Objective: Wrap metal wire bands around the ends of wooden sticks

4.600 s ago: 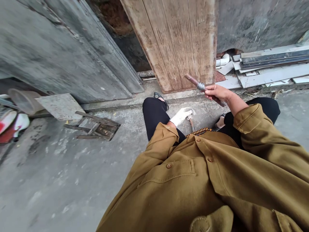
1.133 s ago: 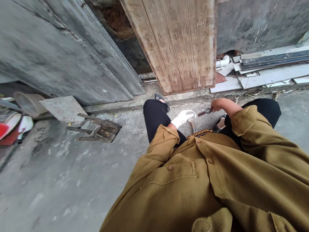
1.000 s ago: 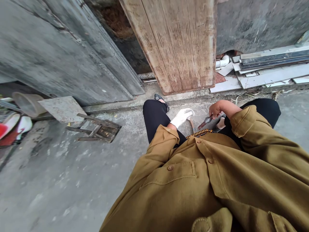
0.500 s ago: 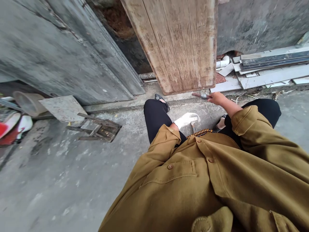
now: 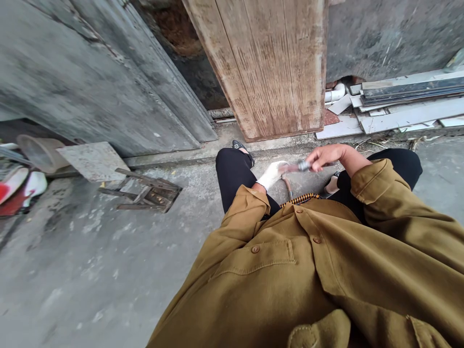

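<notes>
In a white glove, my left hand is closed in front of my lap, its fingertips partly hidden. Below it a curved rusty metal piece runs down from the glove towards an orange-and-black striped length at my lap. My bare right hand grips a reddish-brown bar near a silvery wrapped section. Motion blurs this bar, and its far end overlaps the gloved fingers; whether they touch I cannot tell.
A wooden board leans ahead of my feet. To the right lie stacked tile strips beside a white pipe. On the left are a small wooden stool on its side, a flat slab and a translucent bucket.
My right hand has brought the bar left and down, onto the gloved hand. The left hand has shifted slightly left, showing more of the curved metal piece.
</notes>
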Action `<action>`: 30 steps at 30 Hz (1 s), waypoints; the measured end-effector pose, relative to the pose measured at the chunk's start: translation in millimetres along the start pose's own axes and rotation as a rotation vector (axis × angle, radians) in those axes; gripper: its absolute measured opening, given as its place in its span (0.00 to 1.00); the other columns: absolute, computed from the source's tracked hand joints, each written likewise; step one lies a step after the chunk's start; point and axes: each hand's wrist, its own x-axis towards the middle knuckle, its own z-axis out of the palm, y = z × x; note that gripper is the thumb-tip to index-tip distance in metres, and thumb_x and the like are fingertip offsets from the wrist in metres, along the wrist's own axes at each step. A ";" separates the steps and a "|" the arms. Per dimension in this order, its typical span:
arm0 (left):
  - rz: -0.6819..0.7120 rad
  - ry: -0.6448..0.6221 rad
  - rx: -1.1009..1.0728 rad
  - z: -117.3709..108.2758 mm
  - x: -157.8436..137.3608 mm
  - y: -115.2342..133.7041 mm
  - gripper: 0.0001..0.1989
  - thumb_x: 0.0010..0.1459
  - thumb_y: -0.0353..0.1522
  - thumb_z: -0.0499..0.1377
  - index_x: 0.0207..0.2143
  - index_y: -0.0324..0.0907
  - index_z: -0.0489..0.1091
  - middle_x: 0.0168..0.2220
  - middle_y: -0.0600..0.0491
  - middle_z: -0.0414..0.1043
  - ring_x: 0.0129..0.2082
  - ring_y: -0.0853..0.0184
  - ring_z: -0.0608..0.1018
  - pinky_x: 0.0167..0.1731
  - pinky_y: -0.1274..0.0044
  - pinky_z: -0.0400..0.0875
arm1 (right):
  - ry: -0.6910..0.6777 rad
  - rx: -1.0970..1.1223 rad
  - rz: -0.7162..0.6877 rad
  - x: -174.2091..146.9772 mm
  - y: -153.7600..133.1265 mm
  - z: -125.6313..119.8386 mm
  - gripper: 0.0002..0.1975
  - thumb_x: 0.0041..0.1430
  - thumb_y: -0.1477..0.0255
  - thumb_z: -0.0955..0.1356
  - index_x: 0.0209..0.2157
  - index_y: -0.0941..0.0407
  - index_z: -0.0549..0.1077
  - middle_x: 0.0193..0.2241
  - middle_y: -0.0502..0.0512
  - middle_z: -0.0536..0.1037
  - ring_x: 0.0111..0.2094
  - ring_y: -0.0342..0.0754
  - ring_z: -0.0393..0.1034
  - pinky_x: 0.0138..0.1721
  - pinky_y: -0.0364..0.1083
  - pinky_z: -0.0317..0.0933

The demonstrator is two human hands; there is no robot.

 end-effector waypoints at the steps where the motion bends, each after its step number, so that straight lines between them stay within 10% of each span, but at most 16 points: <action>1: -0.006 -0.044 -0.016 1.3 -0.7 -0.5 0.15 0.52 0.41 0.63 0.28 0.36 0.71 0.22 0.55 0.66 0.19 0.75 0.65 0.21 0.81 0.57 | 0.195 0.075 -0.124 -2.9 -2.4 -3.0 0.27 0.51 0.50 0.71 0.39 0.61 0.74 0.25 0.49 0.71 0.24 0.39 0.61 0.28 0.40 0.58; 3: -0.021 -0.146 -0.048 3.8 -2.1 -1.5 0.18 0.52 0.44 0.63 0.29 0.36 0.72 0.20 0.56 0.64 0.18 0.75 0.63 0.20 0.81 0.56 | 0.594 0.125 -0.197 -4.6 -3.0 -10.1 0.26 0.58 0.51 0.67 0.44 0.60 0.73 0.26 0.51 0.71 0.24 0.40 0.61 0.27 0.41 0.58; 6: -0.030 -0.242 -0.070 5.5 -2.7 -3.4 0.20 0.50 0.46 0.64 0.30 0.35 0.73 0.19 0.56 0.63 0.18 0.75 0.62 0.21 0.81 0.57 | 0.876 -0.171 0.189 2.2 5.7 -17.6 0.19 0.61 0.60 0.66 0.45 0.60 0.75 0.28 0.55 0.73 0.26 0.44 0.65 0.30 0.43 0.59; 9: -0.059 -0.263 -0.059 5.3 -1.8 -5.9 0.19 0.49 0.43 0.64 0.30 0.34 0.72 0.22 0.54 0.67 0.17 0.76 0.61 0.20 0.81 0.57 | 0.672 -0.657 0.620 13.0 16.0 -15.2 0.13 0.56 0.67 0.70 0.41 0.58 0.79 0.35 0.60 0.77 0.36 0.51 0.71 0.37 0.46 0.61; 12: -0.062 -0.188 -0.005 3.4 -1.2 -7.4 0.15 0.49 0.40 0.63 0.28 0.35 0.71 0.23 0.54 0.68 0.17 0.77 0.62 0.20 0.81 0.56 | 0.252 -0.778 0.743 19.7 20.9 -6.5 0.10 0.54 0.72 0.71 0.38 0.59 0.80 0.33 0.59 0.78 0.35 0.50 0.72 0.37 0.46 0.61; 16: -0.044 -0.057 0.033 -2.5 -0.1 -5.8 0.12 0.51 0.38 0.62 0.28 0.35 0.70 0.21 0.57 0.64 0.18 0.76 0.62 0.20 0.81 0.57 | -0.100 -0.509 0.651 18.6 20.6 0.6 0.13 0.52 0.69 0.73 0.39 0.59 0.79 0.22 0.49 0.72 0.24 0.42 0.64 0.30 0.42 0.59; 20: -0.012 0.026 0.013 -4.6 1.8 -4.3 0.16 0.49 0.41 0.65 0.28 0.36 0.70 0.23 0.55 0.67 0.20 0.75 0.65 0.21 0.81 0.59 | -0.169 -0.149 0.235 8.8 7.0 0.7 0.21 0.47 0.57 0.75 0.35 0.60 0.76 0.23 0.47 0.70 0.24 0.38 0.60 0.29 0.40 0.56; 26: -0.069 -0.216 -0.018 6.2 -4.5 -7.2 0.23 0.54 0.49 0.62 0.33 0.35 0.73 0.19 0.56 0.64 0.18 0.75 0.65 0.20 0.83 0.57 | 0.527 0.229 -0.271 -3.7 -11.5 -6.0 0.25 0.51 0.53 0.73 0.39 0.60 0.72 0.25 0.48 0.69 0.24 0.39 0.60 0.27 0.40 0.56; 30: -0.098 -0.299 -0.018 9.3 -10.2 -2.7 0.19 0.55 0.45 0.63 0.32 0.36 0.74 0.19 0.54 0.66 0.19 0.74 0.65 0.21 0.81 0.62 | 0.983 0.009 0.066 -0.5 2.3 -18.6 0.20 0.61 0.58 0.67 0.46 0.60 0.73 0.29 0.54 0.73 0.27 0.43 0.65 0.31 0.43 0.60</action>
